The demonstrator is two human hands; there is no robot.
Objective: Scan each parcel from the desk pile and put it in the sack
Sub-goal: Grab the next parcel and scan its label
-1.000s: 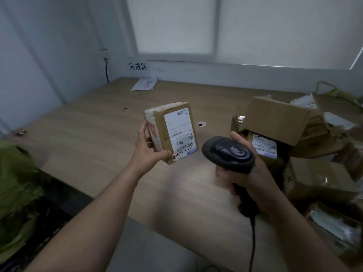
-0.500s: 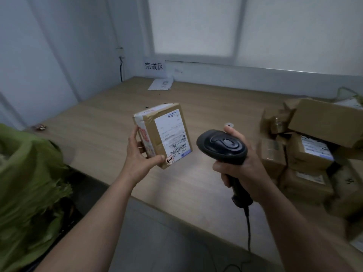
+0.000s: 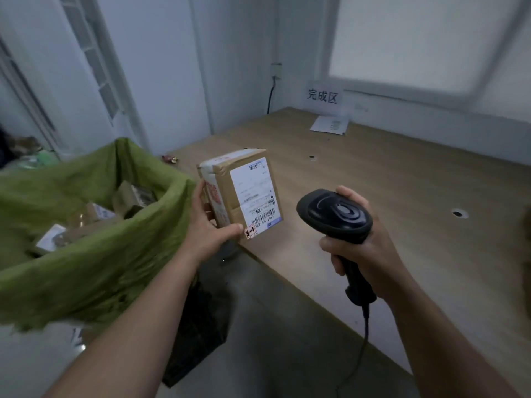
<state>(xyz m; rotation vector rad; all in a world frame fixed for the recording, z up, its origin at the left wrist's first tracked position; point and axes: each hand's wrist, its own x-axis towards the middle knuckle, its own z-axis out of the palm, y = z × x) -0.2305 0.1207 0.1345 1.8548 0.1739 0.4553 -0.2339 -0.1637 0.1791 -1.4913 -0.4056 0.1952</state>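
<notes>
My left hand (image 3: 205, 225) grips a small brown cardboard parcel (image 3: 240, 193) from below and behind, its white shipping label with a barcode facing me. The parcel hangs over the desk's left corner, right beside the open green sack (image 3: 86, 254). Several parcels (image 3: 94, 214) lie inside the sack. My right hand (image 3: 362, 248) holds a black corded barcode scanner (image 3: 334, 215) by its handle, its head level with the parcel's label and a short way to its right. The desk pile is out of view.
The wooden desk (image 3: 402, 196) stretches to the right and back, with a white sheet (image 3: 330, 124) near the far wall under a sign (image 3: 321, 96). A dark crate (image 3: 198, 326) stands on the floor below the desk's corner, beside the sack.
My view has swung left, so the sack fills the left side and the parcel pile has left the frame. My left hand has carried the parcel toward the sack; the scanner stays beside it.
</notes>
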